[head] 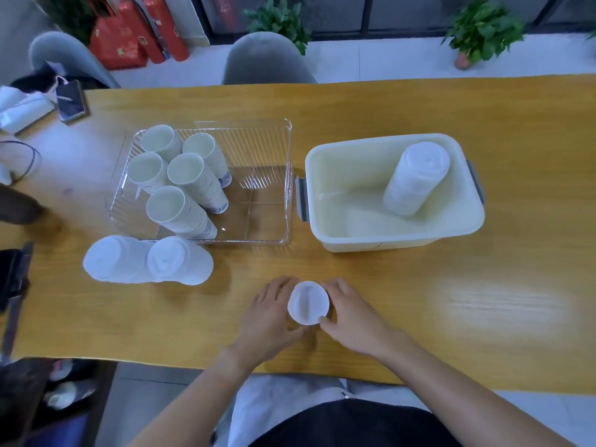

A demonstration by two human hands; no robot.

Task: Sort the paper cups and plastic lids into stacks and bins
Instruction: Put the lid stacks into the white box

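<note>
A lidded paper cup (pixel 308 303) stands near the table's front edge, its white plastic lid facing up. My left hand (pixel 269 317) curls round its left side and my right hand (pixel 353 317) grips its right side, thumb at the lid's rim. Several stacks of paper cups (pixel 180 179) lean inside a clear bin (pixel 264 217) at centre left. Two stacks of white lids (pixel 148 261) lie on the table in front of that bin. A cream bin (pixel 338 195) on the right holds one stack of lids (pixel 416 179).
A phone (pixel 71 101) and white packets lie at the table's far left corner, with a cable (pixel 22 162) below them. A grey chair (pixel 267 59) stands behind the table. A dark object (pixel 13 272) sits at the left edge.
</note>
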